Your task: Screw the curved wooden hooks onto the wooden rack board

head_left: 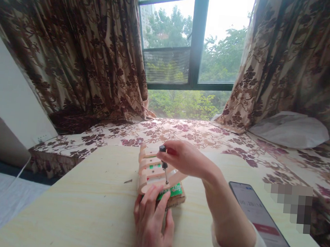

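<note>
A small screwdriver (165, 164) with a dark handle is pinched in my right hand (186, 157). Its metal shaft points down, and the tip meets a dark screw or hole in a pale wooden slatted frame (153, 172). My left hand (155, 223) presses its fingers on the near end of that frame and grips its side, holding it steady. Under the frame lies a block-like pack (176, 192) with green printing, partly covered by the slats and my fingers. Dark screw heads or holes show on other slats. A small screw-like piece (128, 181) rests left of the frame.
The pale wooden-patterned table (90, 201) spreads beneath everything. A phone (263, 220) with its screen lit lies at the right, near my forearm. Beyond the table is a floral-covered ledge (181, 130) with a white plastic bag (291, 129), below a window between patterned curtains.
</note>
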Available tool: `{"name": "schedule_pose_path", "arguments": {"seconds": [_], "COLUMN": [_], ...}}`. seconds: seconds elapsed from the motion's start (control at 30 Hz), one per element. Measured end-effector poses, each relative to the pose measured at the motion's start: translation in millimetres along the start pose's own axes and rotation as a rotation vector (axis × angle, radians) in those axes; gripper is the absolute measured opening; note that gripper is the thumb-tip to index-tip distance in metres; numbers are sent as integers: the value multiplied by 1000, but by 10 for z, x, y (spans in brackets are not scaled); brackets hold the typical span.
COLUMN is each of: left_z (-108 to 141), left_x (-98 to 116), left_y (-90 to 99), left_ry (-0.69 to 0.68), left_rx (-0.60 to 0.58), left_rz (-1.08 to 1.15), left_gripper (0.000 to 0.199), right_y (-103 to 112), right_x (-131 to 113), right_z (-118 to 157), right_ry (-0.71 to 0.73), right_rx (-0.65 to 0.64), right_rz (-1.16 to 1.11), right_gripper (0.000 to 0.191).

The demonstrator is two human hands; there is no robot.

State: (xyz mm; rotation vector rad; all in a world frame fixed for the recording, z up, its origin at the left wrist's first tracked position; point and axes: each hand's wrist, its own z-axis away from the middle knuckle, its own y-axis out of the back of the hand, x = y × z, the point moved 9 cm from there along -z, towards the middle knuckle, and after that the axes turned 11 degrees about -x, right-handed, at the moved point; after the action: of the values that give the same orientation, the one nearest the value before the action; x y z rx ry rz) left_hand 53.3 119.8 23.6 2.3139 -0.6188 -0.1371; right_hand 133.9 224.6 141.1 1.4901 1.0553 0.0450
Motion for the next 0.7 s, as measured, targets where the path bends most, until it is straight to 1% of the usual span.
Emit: {"name": "schedule_pose_path", "arguments": {"seconds": [0.07, 0.17, 0.3, 0.33, 0.4, 0.53, 0.63, 0.7], "left_z": [1, 2, 14, 17, 19, 9, -5, -14], "left_x": [0, -17, -30, -26, -21, -25, -15, -6], "left_y": [0, 0, 7, 6, 4, 1, 9, 16], "left_ry": [1, 16, 17, 10, 0, 7, 3, -3], "left_rx": [4, 12, 27, 27, 24, 17, 19, 19], "left_rz": [1, 3, 3, 0, -2, -11, -29, -29], "left_gripper": [43, 43, 43, 44, 44, 42, 41, 41], "right_y": [46, 68, 45, 39, 37, 62, 67, 39], "right_x": [40, 66, 4, -3, 4, 53, 60, 32], "right_z": [-5, -6, 8, 10, 10, -5, -4, 0], "right_ry": [-52, -92, -14, 0, -2, -59, -73, -37], "right_rx": [57, 80, 57, 51, 53, 89, 98, 65], "right_rz": [60, 106, 71, 64, 73, 133, 143, 106], "right_gripper": [33, 32, 16, 15, 19, 28, 28, 23]}}
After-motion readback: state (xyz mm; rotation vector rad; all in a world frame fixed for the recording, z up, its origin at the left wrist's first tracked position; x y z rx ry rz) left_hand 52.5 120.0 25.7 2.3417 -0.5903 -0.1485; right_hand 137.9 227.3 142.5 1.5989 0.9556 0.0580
